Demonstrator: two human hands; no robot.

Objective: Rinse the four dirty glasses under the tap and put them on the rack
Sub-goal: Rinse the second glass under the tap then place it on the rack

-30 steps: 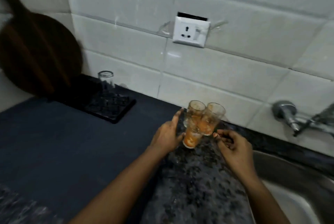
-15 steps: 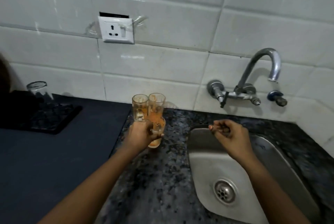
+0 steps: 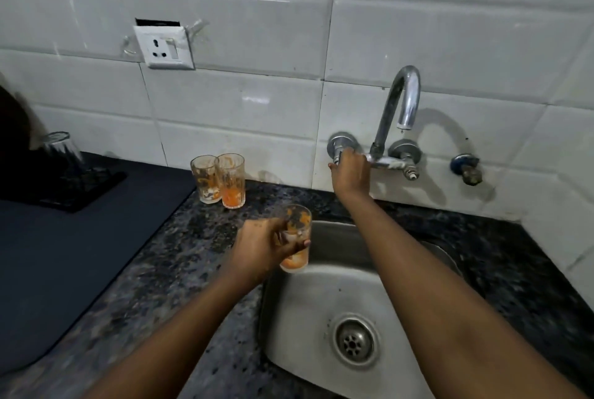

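Clean glass [image 3: 61,146] upside down on rack [image 3: 69,188], far left. Two dirty glasses [image 3: 218,181] upright on counter [image 3: 180,257]. Left hand [image 3: 262,249] grips third dirty glass [image 3: 297,239] over sink [image 3: 321,302] edge. Right hand [image 3: 352,173] grasps tap [image 3: 393,128] handle.

Single head view, looking forward-down, close over sink [image 3: 324,311] and counter [image 3: 180,257].

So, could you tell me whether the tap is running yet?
Off: no stream falls from the tap; right hand only grips its valve.
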